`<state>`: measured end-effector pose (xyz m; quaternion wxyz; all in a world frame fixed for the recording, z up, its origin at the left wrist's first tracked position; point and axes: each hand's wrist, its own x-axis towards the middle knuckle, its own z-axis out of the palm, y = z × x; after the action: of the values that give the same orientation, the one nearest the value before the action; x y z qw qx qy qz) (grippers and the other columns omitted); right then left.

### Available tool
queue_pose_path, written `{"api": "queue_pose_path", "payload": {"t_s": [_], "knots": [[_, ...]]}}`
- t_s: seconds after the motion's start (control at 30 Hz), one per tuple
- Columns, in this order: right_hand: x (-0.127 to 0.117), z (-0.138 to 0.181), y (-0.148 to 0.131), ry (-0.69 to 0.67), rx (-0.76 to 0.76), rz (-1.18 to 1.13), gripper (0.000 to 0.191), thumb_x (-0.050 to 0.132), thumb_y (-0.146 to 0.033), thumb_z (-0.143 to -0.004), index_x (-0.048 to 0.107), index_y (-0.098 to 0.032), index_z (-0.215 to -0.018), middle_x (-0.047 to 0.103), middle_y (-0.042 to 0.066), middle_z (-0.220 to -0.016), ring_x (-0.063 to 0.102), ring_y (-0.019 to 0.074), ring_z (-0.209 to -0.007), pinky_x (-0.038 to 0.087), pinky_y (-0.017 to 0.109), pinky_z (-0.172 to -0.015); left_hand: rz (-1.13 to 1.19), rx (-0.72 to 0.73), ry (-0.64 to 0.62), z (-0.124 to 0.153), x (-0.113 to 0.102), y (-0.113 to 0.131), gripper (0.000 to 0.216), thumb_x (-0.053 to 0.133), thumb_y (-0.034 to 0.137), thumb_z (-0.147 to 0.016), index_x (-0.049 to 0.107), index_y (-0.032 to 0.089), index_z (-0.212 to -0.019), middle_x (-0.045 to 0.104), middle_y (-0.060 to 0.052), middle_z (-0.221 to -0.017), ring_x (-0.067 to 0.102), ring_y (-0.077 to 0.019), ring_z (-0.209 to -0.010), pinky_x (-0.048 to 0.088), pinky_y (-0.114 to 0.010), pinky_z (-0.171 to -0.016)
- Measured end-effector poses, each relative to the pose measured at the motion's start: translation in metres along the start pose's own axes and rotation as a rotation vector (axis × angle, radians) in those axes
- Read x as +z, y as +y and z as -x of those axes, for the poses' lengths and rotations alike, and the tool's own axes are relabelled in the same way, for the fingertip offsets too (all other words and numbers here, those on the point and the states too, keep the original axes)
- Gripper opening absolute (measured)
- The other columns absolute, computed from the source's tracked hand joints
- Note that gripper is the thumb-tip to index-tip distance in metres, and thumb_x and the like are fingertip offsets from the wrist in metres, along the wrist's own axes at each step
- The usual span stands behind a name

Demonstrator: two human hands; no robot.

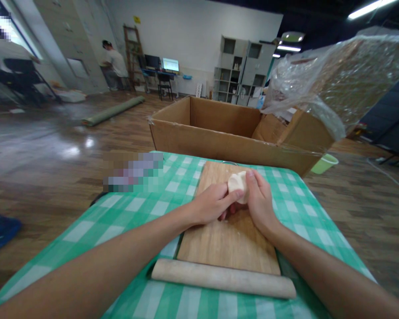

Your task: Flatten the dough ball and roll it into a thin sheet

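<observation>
A lump of pale dough (236, 184) is held between my two hands, above the far half of a wooden cutting board (226, 246). My left hand (214, 204) grips its left side, the thumb lying across the front. On the right side, my right hand (261, 201) is closed round the dough with the fingers bent over its edge. Part of the dough is hidden by the fingers. A wooden rolling pin (222, 278) lies crosswise at the board's near end, on the checked cloth.
A green and white checked tablecloth (136, 235) covers the table. Just beyond stands a large cardboard box (213, 141), with plastic-wrapped material (359, 84) on its right. A light green bin (325, 164) is on the floor. A person (115, 64) sits far back left.
</observation>
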<state>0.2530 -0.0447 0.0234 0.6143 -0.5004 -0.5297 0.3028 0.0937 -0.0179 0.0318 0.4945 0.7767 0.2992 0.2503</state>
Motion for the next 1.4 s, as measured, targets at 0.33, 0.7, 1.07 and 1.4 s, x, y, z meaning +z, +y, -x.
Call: {"api": "queue_pose_path", "payload": {"t_s": [0.33, 0.7, 1.07, 1.4], "knots": [[-0.012, -0.01, 0.003, -0.115, -0.097, 0.256, 0.043, 0.067, -0.059, -0.093, 0.07, -0.02, -0.076, 0.065, 0.002, -0.073, 0.057, 0.0182, -0.069, 0.042, 0.03, -0.063, 0.009, -0.004, -0.119, 0.0, -0.006, -0.005, 0.06, 0.043, 0.056, -0.106, 0.057, 0.017, -0.062, 0.059, -0.002, -0.055, 0.053, -0.0102, -0.048, 0.04, -0.022, -0.05], [-0.026, -0.024, -0.017, -0.519, -0.253, 0.466, 0.051, 0.053, -0.043, -0.103, 0.045, -0.021, -0.058, 0.038, -0.005, -0.056, 0.037, 0.011, -0.054, 0.023, 0.03, -0.052, 0.02, 0.001, -0.221, 0.002, -0.008, -0.005, 0.062, 0.047, 0.062, -0.102, 0.052, 0.018, -0.058, 0.053, 0.001, -0.05, 0.048, -0.0088, -0.045, 0.036, -0.021, -0.046], [-0.017, -0.022, 0.0, -0.212, -0.239, 0.336, 0.034, 0.046, -0.039, -0.106, 0.061, -0.021, -0.081, 0.063, 0.001, -0.076, 0.056, 0.0172, -0.072, 0.041, 0.031, -0.066, 0.03, -0.007, -0.078, 0.001, -0.007, -0.006, 0.057, 0.049, 0.065, -0.101, 0.058, 0.017, -0.072, 0.057, 0.001, -0.058, 0.052, -0.01, -0.048, 0.037, -0.022, -0.048], [-0.012, -0.017, -0.001, -0.041, -0.121, 0.222, 0.054, 0.05, -0.065, -0.102, 0.052, -0.023, -0.068, 0.049, -0.002, -0.06, 0.043, 0.0148, -0.057, 0.034, 0.031, -0.053, -0.084, 0.038, -0.065, 0.0, -0.002, 0.0, 0.057, 0.049, 0.061, -0.103, 0.062, 0.016, -0.07, 0.062, -0.001, -0.06, 0.056, -0.0116, -0.055, 0.041, -0.024, -0.057]]}}
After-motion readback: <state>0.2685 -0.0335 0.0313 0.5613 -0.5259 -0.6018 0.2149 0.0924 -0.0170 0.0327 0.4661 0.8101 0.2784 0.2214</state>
